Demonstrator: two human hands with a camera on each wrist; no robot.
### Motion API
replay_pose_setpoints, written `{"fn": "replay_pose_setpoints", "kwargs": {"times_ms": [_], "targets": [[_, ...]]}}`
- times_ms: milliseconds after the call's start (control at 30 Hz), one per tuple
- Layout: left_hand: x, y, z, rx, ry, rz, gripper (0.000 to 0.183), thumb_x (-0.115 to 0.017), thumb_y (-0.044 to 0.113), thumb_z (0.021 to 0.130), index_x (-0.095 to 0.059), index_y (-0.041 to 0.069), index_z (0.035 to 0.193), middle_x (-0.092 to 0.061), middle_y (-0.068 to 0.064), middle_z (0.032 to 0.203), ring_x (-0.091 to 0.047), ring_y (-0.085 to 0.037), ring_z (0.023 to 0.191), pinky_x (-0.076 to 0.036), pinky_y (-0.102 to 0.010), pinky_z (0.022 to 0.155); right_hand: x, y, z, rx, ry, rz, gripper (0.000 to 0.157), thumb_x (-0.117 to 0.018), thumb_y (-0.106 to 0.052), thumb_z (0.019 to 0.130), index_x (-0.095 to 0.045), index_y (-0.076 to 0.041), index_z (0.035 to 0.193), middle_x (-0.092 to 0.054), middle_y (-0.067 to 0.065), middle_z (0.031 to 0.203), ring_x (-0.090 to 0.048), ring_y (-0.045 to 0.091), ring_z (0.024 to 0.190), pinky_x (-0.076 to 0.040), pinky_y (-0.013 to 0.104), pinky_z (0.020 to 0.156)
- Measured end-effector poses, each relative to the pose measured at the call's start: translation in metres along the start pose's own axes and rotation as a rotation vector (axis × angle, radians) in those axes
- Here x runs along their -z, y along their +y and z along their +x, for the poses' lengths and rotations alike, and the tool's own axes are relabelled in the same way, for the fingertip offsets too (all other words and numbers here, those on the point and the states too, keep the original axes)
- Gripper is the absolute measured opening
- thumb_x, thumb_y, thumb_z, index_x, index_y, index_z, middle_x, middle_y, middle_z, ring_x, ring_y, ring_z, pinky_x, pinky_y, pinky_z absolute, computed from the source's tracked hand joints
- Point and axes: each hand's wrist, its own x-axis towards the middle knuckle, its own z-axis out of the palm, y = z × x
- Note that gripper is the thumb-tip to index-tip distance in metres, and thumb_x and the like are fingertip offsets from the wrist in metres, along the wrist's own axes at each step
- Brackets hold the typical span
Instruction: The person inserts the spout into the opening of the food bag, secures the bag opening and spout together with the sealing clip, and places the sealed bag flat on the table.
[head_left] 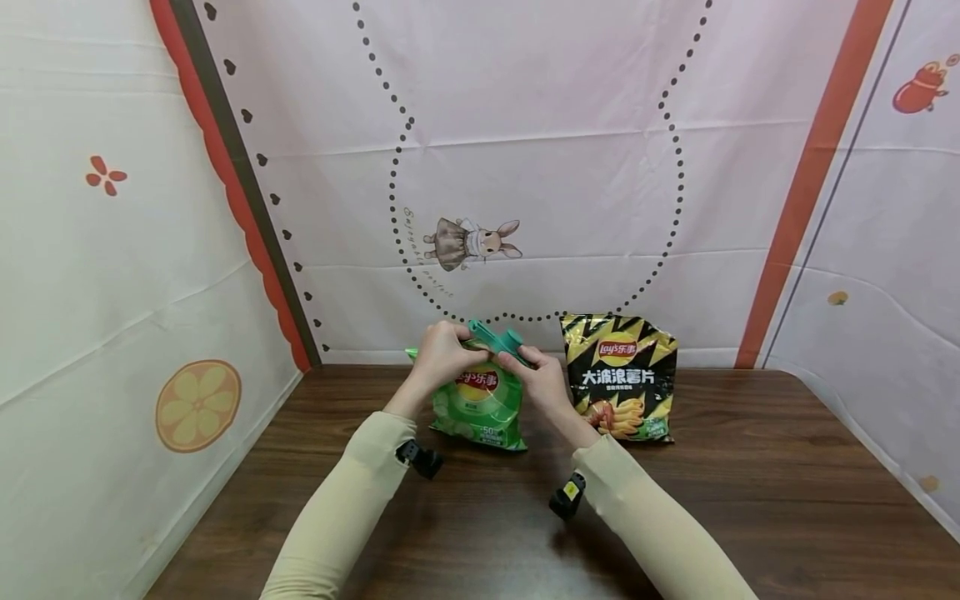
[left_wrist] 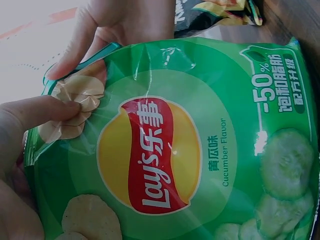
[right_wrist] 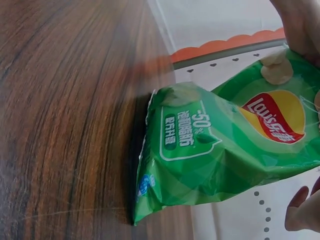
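A green Lay's cucumber chip bag (head_left: 480, 408) stands on the table in the head view. At its top lies a teal bag clip (head_left: 510, 340) with a round cap. My left hand (head_left: 444, 354) pinches the bag's upper left edge, its thumb pressing on the front in the left wrist view. My right hand (head_left: 543, 379) holds the clip at its right end. A thin teal strip (left_wrist: 107, 48) of the clip shows along the bag's top edge, beside the right thumb. Much of the clip is hidden behind the bag and fingers in the wrist views.
A black and yellow Lay's bag (head_left: 618, 379) stands upright to the right, close to my right hand. The brown wooden table (head_left: 480, 517) meets a patterned cloth (head_left: 540, 192) behind, with more cloth at both sides.
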Motion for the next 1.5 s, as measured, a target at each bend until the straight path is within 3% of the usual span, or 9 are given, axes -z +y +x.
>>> {"fn": "replay_pose_setpoints", "kwargs": {"times_ms": [200, 333, 533, 667, 967, 1100, 1233, 1333, 1500], "targets": [[0.001, 0.0, -0.001, -0.004, -0.008, 0.003, 0.021, -0.075, 0.022, 0.076, -0.067, 0.011, 0.061, -0.061, 0.001, 0.053, -0.044, -0.01, 0.042, -0.035, -0.022, 0.044, 0.002, -0.001, 0.0, -0.049, -0.017, -0.007, 0.047, -0.071, -0.029, 0.086, -0.06, -0.006, 0.126, -0.061, 0.014, 0.126, -0.06, 0.024, 0.113, -0.052, 0.032, 0.089], [0.001, -0.001, 0.0, -0.008, -0.021, 0.003, 0.022, -0.074, 0.023, 0.076, -0.065, 0.011, 0.061, -0.06, 0.001, 0.053, -0.045, -0.011, 0.043, -0.036, -0.023, 0.044, 0.007, -0.001, 0.0, -0.071, -0.052, -0.037, 0.048, -0.07, -0.032, 0.086, -0.061, -0.009, 0.126, -0.062, 0.015, 0.125, -0.06, 0.025, 0.114, -0.05, 0.035, 0.092], [0.003, -0.003, 0.0, 0.019, -0.016, -0.006, 0.025, -0.074, 0.022, 0.075, -0.061, 0.011, 0.057, -0.055, 0.002, 0.05, -0.043, -0.011, 0.042, -0.036, -0.024, 0.043, 0.018, 0.001, -0.001, -0.03, -0.11, -0.04, 0.05, -0.072, -0.029, 0.085, -0.059, -0.005, 0.128, -0.061, 0.016, 0.125, -0.058, 0.026, 0.117, -0.048, 0.038, 0.096], [0.001, -0.003, 0.0, 0.006, -0.013, 0.004, 0.025, -0.074, 0.022, 0.075, -0.061, 0.011, 0.057, -0.056, 0.002, 0.049, -0.042, -0.01, 0.041, -0.035, -0.023, 0.042, 0.021, 0.004, -0.001, 0.007, -0.094, -0.063, 0.051, -0.073, -0.028, 0.084, -0.06, -0.002, 0.126, -0.062, 0.017, 0.124, -0.06, 0.026, 0.114, -0.05, 0.035, 0.092], [0.001, -0.001, -0.001, 0.028, -0.025, -0.001, 0.022, -0.074, 0.021, 0.075, -0.062, 0.011, 0.059, -0.056, 0.001, 0.05, -0.042, -0.01, 0.041, -0.035, -0.023, 0.042, 0.019, 0.002, -0.002, -0.002, -0.055, -0.056, 0.041, -0.07, -0.013, 0.085, -0.061, -0.002, 0.123, -0.061, 0.018, 0.124, -0.06, 0.029, 0.113, -0.051, 0.032, 0.09], [0.005, -0.001, 0.001, 0.029, -0.064, 0.006, 0.025, -0.075, 0.025, 0.075, -0.062, 0.011, 0.06, -0.057, 0.001, 0.051, -0.047, -0.011, 0.042, -0.039, -0.024, 0.044, 0.019, 0.004, -0.001, 0.026, -0.047, -0.059, 0.038, -0.07, -0.01, 0.085, -0.062, -0.002, 0.121, -0.062, 0.02, 0.122, -0.063, 0.023, 0.107, -0.052, 0.026, 0.085], [0.016, 0.0, 0.002, 0.008, -0.171, -0.034, 0.021, -0.078, 0.03, 0.077, -0.069, 0.012, 0.071, -0.066, 0.001, 0.064, -0.058, -0.012, 0.053, -0.047, -0.027, 0.051, 0.018, 0.004, -0.001, 0.032, -0.059, -0.04, 0.037, -0.07, -0.01, 0.085, -0.062, -0.002, 0.12, -0.063, 0.02, 0.121, -0.064, 0.008, 0.097, -0.052, 0.021, 0.082], [0.027, 0.0, 0.003, 0.014, -0.232, -0.121, 0.022, -0.079, 0.031, 0.077, -0.071, 0.012, 0.085, -0.07, -0.001, 0.078, -0.063, -0.015, 0.066, -0.052, -0.03, 0.061, 0.018, 0.004, -0.003, 0.043, -0.077, -0.018, 0.036, -0.07, -0.009, 0.085, -0.062, 0.0, 0.12, -0.064, 0.02, 0.118, -0.064, 0.002, 0.092, -0.052, 0.02, 0.081], [0.043, 0.0, 0.005, 0.035, -0.221, -0.242, 0.027, -0.075, 0.033, 0.081, -0.069, 0.012, 0.098, -0.07, -0.005, 0.091, -0.064, -0.019, 0.081, -0.053, -0.034, 0.073, 0.018, 0.002, -0.005, 0.071, -0.099, 0.008, 0.034, -0.069, -0.006, 0.085, -0.063, 0.002, 0.118, -0.068, 0.014, 0.109, -0.065, 0.001, 0.088, -0.052, 0.021, 0.079]]}}
